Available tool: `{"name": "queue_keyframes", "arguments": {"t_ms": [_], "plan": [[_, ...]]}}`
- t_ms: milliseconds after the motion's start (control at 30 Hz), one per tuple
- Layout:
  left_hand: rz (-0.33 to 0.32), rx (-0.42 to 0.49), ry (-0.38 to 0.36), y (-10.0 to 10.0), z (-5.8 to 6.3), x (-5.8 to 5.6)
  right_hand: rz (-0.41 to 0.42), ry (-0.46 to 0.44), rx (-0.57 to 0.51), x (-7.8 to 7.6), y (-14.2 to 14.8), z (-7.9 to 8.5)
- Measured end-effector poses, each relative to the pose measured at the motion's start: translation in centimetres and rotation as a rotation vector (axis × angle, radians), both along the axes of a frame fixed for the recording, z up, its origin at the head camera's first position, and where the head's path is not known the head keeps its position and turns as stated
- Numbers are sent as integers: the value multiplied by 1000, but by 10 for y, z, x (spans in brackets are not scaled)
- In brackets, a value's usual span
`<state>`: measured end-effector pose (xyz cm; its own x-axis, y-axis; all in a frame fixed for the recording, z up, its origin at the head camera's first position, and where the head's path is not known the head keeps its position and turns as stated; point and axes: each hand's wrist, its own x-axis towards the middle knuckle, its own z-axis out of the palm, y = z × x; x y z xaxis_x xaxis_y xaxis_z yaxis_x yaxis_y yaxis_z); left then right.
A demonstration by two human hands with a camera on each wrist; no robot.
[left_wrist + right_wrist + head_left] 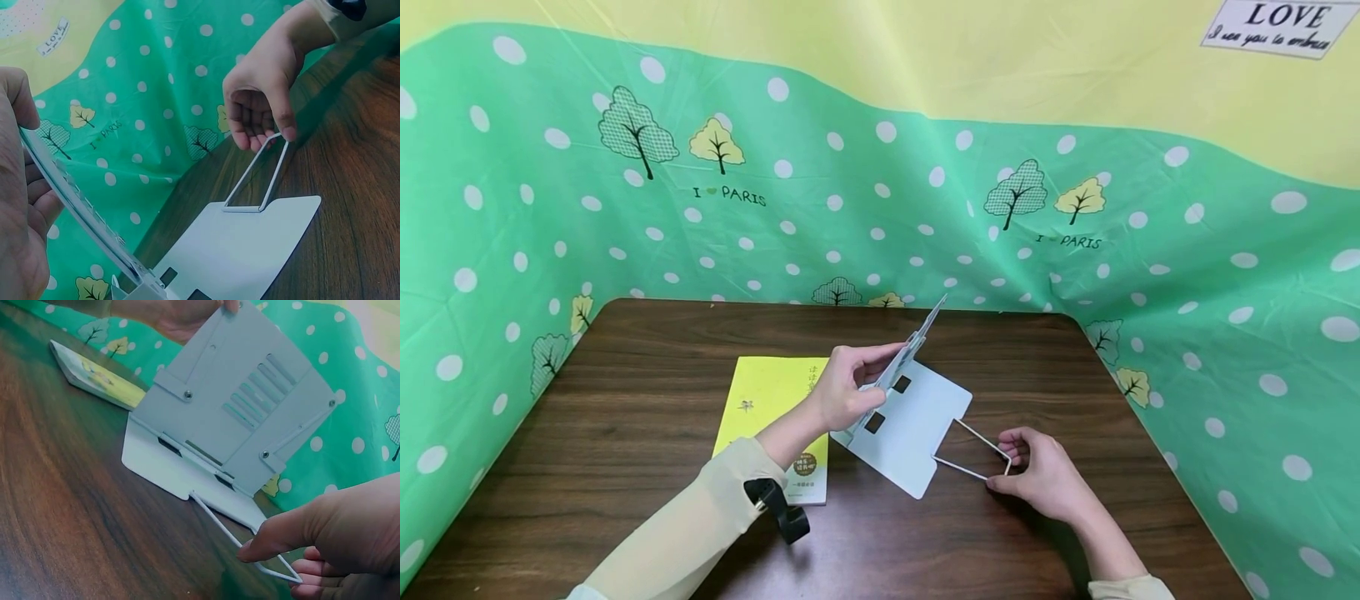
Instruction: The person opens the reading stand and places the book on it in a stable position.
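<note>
A pale metal book stand point(917, 425) sits unfolded on the table, its base plate flat and its slotted back panel point(237, 394) raised at a slant. My left hand point(850, 392) grips the edge of that raised panel, thumb on one face and fingers on the other. From the base plate a bent wire loop point(273, 169) reaches out to the right. The end of this loop is between the thumb and fingers of my right hand point(1045, 471), which pinches it just above the tabletop. In the right wrist view, several slots and rivets show on the panel.
A yellow book point(767, 408) lies on the dark wooden table point(625, 433), left of the stand and partly behind my left forearm. A black strap point(778, 508) hangs at my left wrist. Green dotted cloth point(880, 192) surrounds the table's back and sides.
</note>
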<state>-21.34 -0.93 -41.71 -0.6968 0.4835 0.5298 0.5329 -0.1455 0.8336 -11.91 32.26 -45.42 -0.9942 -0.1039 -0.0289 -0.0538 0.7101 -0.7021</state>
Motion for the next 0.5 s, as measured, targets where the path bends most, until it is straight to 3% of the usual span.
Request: {"name": "queue_keyframes", "arguments": {"t_ms": [500], "plan": [[6,2,-12,0,-2,1,1,179,56,2,-6,17]]}}
